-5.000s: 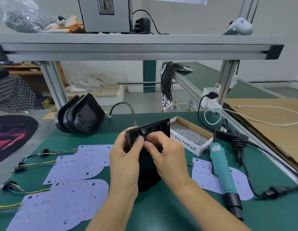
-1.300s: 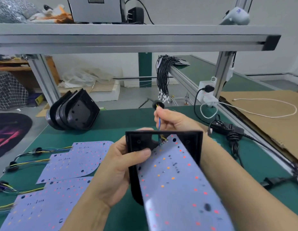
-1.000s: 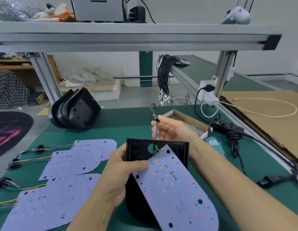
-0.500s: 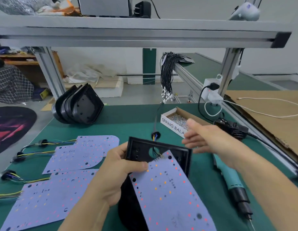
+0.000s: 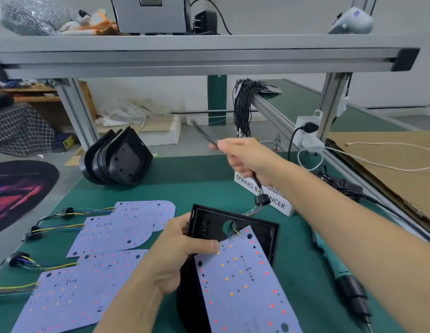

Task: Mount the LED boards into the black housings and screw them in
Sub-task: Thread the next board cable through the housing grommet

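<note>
Left hand (image 5: 182,258): we hold the black housing (image 5: 233,239) and LED board (image 5: 245,282) steady.
Right hand (image 5: 247,159): we grip the cable (image 5: 257,186); pull gently, straight through the hole.

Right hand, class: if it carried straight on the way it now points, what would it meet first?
The right hand, gripping the black cable, points up-left past the table's far edge. Its way looks free; depth is unclear.

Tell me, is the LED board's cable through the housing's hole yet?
Yes. The coloured wires run from the LED board through the black housing hole; the right hand grips the cable behind.
</note>
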A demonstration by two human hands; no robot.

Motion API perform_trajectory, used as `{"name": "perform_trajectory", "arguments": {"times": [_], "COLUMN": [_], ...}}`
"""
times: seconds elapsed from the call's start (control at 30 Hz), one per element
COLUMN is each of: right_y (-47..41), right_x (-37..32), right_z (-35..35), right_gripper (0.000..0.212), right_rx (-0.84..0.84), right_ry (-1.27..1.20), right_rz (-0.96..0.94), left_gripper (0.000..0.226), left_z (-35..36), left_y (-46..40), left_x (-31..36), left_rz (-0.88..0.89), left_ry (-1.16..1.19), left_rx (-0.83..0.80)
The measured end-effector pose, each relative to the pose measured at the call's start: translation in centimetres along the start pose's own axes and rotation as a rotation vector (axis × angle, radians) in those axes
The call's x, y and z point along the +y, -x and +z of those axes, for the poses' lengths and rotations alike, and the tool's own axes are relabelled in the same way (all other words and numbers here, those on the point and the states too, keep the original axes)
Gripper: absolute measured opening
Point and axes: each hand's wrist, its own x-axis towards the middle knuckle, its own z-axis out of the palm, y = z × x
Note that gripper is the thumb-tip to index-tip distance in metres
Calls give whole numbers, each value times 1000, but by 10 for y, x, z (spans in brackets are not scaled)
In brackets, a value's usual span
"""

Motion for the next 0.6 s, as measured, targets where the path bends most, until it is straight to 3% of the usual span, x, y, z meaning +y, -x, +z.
{"name": "perform_trajectory", "arguments": {"times": [0.13,0.23,0.33,0.5,0.6], "right_y": [31,47,53,58,68], "right_x": [19,49,67,74,62], "right_z": [-27,-36,-40,-37,-40], "right_gripper": [24,20,17,17,21], "right_rx": [105,185,158,95,206], "right_ry": [132,54,92,373,813], "right_rz": [-14,117,288,583,381], "left_gripper": [32,41,44,33,29], "left_z": [-3,0,2,-1,-7], "left_y": [-7,-11,-16,-23,-27], "left_x": [-1,0,-1,-2,-2], "left_rz": [-54,-70,-98,-134,-145], "left_ry": [39,12,15,47,102], "left_rx": [17,7,-7,112,238]}}
